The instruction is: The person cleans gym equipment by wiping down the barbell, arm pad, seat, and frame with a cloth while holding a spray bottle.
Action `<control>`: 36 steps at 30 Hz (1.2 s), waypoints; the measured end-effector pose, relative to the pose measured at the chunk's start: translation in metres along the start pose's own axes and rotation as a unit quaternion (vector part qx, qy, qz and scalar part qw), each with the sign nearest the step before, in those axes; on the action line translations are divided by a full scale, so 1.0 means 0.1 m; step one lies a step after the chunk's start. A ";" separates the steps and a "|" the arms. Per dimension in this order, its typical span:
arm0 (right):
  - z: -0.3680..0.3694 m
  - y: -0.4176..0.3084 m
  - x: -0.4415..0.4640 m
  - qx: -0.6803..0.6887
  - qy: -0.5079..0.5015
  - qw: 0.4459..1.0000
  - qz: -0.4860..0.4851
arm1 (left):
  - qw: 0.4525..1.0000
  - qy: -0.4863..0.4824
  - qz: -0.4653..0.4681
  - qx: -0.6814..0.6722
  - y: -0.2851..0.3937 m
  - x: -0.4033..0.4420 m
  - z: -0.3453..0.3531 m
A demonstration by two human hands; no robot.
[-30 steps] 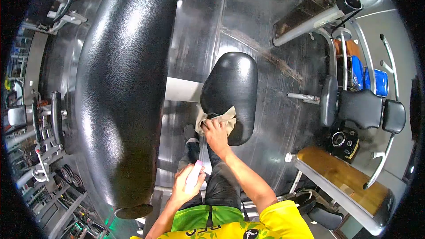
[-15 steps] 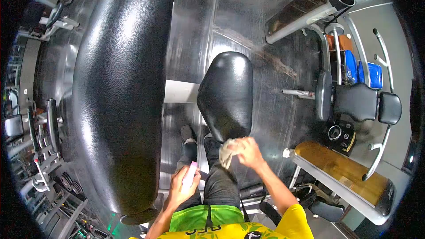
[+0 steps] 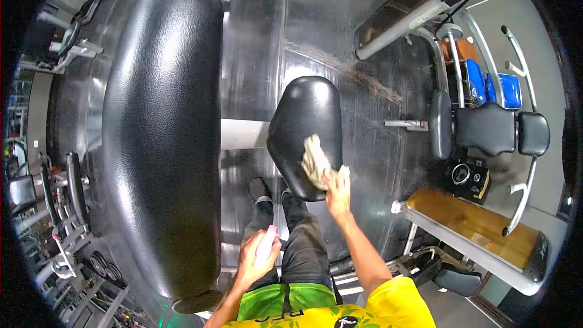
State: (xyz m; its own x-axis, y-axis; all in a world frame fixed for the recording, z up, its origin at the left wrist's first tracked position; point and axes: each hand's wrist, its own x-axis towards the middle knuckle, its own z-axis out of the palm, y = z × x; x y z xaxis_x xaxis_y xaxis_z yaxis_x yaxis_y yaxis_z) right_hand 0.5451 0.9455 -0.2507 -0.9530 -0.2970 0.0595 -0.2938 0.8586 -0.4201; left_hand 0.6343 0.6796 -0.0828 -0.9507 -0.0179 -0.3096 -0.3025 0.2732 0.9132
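Note:
My right hand [image 3: 338,192] grips a pale beige cloth [image 3: 315,161], which lies over the near right part of a small black padded seat [image 3: 306,112]. Fingers are closed around one end of the cloth, and the rest spreads loosely across the seat. In front of my lap, my left hand [image 3: 254,257] is wrapped around a small white bottle with a pink top [image 3: 266,246]. Its lower part is hidden by my fingers. A long black padded backrest [image 3: 167,133] stands left of the seat, joined to it by a light metal bar [image 3: 244,134].
To the right is a bench with a brown top [image 3: 473,228], beside a black box-shaped device [image 3: 467,177]. A gym machine with black pads [image 3: 484,129] and metal handles stands behind it. Weight equipment [image 3: 64,255] lines the left side, and a thick metal post [image 3: 404,27] rises at upper right.
My right hand has moved forward with the cloth, from beside the seat's near edge onto its surface. The left hand still holds the bottle near my lap. The view has shifted slightly.

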 end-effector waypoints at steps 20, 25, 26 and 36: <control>0.27 0.20 0.84 0.147 0.070 0.972 0.167 | 1.000 -0.019 -0.014 -0.011 0.04 -0.03 -0.01; -0.17 -0.04 -0.02 -0.033 -0.061 0.997 0.018 | 1.000 -0.006 0.000 -0.019 -0.04 -0.04 0.03; -0.20 -0.07 -0.19 -0.031 -0.062 0.997 0.016 | 1.000 -0.004 -0.002 -0.018 -0.05 -0.04 0.03; -0.79 -0.12 -0.10 0.283 -0.114 0.930 0.203 | 1.000 -0.004 0.002 0.015 -0.05 -0.04 -0.09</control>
State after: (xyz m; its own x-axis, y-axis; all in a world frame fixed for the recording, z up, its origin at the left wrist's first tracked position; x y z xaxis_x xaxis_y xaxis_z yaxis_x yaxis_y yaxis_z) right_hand 0.5526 0.9710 -0.1741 -0.9176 -0.1315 -0.3751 0.2350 0.5817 -0.7787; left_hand 0.6387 0.6700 -0.0838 -0.9513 -0.0089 -0.3080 -0.2962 0.3014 0.9063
